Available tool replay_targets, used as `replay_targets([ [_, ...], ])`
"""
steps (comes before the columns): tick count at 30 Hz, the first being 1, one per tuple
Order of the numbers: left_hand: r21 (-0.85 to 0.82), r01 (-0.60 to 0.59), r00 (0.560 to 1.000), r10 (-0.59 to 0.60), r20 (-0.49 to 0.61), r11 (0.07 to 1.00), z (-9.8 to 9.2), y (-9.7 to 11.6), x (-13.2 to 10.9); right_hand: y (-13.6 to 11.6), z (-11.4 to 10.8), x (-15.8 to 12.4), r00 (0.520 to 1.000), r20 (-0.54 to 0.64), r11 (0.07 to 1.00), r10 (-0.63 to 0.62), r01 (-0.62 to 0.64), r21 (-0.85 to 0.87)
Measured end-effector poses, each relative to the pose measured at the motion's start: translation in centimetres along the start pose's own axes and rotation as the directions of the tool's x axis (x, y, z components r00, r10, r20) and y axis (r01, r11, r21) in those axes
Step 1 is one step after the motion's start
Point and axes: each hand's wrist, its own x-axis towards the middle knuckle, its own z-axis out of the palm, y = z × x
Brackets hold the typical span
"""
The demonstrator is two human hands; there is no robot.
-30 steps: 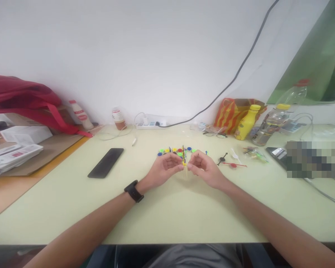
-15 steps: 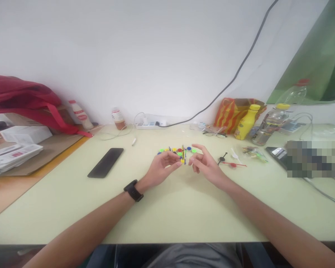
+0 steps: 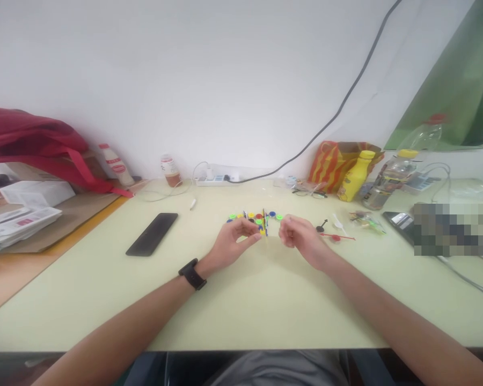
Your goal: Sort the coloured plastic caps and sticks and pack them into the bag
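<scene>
Above the middle of the table, my left hand [image 3: 235, 239] is closed, its thumb and fingertips pinched at a thin upright piece of coloured plastic [image 3: 265, 221] with yellow and blue parts. Just to the right is my right hand [image 3: 300, 236], a little apart from that piece, its fingers curled in and pressed together. Whether a small part sits between those fingertips is hidden. Behind both hands lie several small round plastic pieces in green [image 3: 279, 217], blue [image 3: 272, 214] and red [image 3: 259, 216]. My left fingers cover part of this group.
Clock-hand-like pieces in black [image 3: 320, 229], red [image 3: 336, 238] and white [image 3: 338, 222] lie right of my right hand, near a small bag of parts [image 3: 367, 222]. A black phone [image 3: 153, 235] lies left. Bottles, a striped bag [image 3: 323, 167] and a power strip [image 3: 217, 178] line the wall.
My right hand has drawn slightly right, away from the upright piece, and its spread fingers have curled closed. My left hand has stayed nearly still.
</scene>
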Motion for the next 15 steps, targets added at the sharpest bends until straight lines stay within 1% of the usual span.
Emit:
replay_targets([
  [1,0.002,0.0,1.0,0.0,0.009,1.0,0.0,0.0,0.0,0.3,0.1,0.1,1.0,-0.008,0.999,-0.028,0.028,-0.035],
  [3,0.003,-0.001,1.0,0.001,0.031,1.0,0.0,0.1,-0.1,0.9,0.4,0.1,0.998,0.021,0.994,-0.062,0.063,-0.094],
  [7,-0.019,0.016,0.998,-0.015,0.061,1.0,0.1,0.5,-0.2,1.8,0.8,0.1,0.993,0.094,0.983,-0.076,0.09,-0.157],
  [11,-0.042,0.034,0.998,-0.032,0.058,0.999,0.2,0.7,-0.3,1.8,1.0,-0.1,0.992,0.095,0.969,-0.081,0.101,-0.225],
  [13,-0.044,0.04,0.998,-0.038,0.054,0.998,0.3,0.7,-0.2,1.6,0.9,-0.2,0.989,0.063,0.951,-0.134,0.146,-0.273],
  [15,-0.048,0.051,0.998,-0.049,0.044,0.998,0.2,0.7,-0.2,1.4,0.8,-0.4,0.971,0.027,0.899,-0.239,0.232,-0.373],
])
